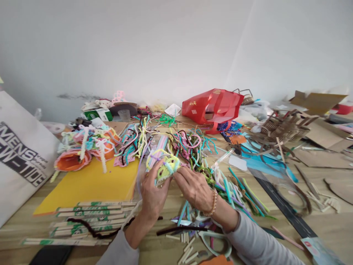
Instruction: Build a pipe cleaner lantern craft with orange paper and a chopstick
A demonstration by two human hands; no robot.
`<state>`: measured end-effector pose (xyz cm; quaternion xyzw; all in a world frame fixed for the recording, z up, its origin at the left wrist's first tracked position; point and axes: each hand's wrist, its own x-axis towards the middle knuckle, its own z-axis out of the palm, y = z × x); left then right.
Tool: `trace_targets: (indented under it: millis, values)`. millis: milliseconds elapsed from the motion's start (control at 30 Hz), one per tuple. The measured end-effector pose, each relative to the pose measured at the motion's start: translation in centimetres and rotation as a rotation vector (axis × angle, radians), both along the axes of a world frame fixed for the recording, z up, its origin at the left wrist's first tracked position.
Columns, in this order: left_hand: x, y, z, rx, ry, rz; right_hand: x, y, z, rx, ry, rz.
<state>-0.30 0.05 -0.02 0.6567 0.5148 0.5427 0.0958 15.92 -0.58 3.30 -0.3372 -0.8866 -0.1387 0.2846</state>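
Observation:
My left hand (pixel 154 191) and my right hand (pixel 194 187) meet at the middle of the table. Both grip a twisted bundle of yellow-green and lilac pipe cleaners (pixel 167 167), and my fingers partly hide it. A loose heap of multicoloured pipe cleaners (pixel 190 151) lies just beyond my hands. More pipe cleaners (pixel 231 191) spread out to the right of my right hand. A beaded bracelet (pixel 213 203) circles my right wrist. Below my hands lie white-handled scissors (pixel 215 243).
A yellow card sheet (pixel 91 187) and orange paper flowers (pixel 71 161) lie to the left. Wrapped chopsticks (pixel 82 217) sit near the front edge. A red bag (pixel 209 106) stands behind, and a cardboard model (pixel 284 127) stands to the right.

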Motion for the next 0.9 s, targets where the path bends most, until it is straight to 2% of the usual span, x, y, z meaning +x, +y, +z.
trace_targets:
  millis: [233, 333, 400, 500, 667, 800, 900]
  values:
    - [0.0, 0.0, -0.3, 0.049, 0.041, 0.022, -0.4, 0.1, -1.1, -0.11, 0.226, -0.048]
    - [0.0, 0.0, -0.3, 0.075, 0.06, 0.031, -0.9, 0.0, -1.4, -0.245, 0.403, -0.072]
    - [0.0, -0.1, -0.1, 0.108, 0.071, 0.032, -1.2, 0.0, -1.4, -0.389, 0.574, -0.083]
    - [0.0, -0.2, 0.1, 0.159, 0.079, 0.035, -1.5, 0.2, -1.2, -0.691, 0.836, -0.073]
    - [0.2, -0.4, 0.0, 0.199, 0.077, 0.046, -1.5, 0.7, -0.8, -1.168, 1.18, 0.061]
    - [0.3, -0.6, -0.2, 0.226, 0.079, 0.055, -1.2, 1.0, -0.8, -1.426, 1.3, 0.118]
    - [0.3, -0.6, -0.2, 0.199, 0.052, 0.044, -1.0, 1.3, -0.8, -1.529, 1.309, 0.154]
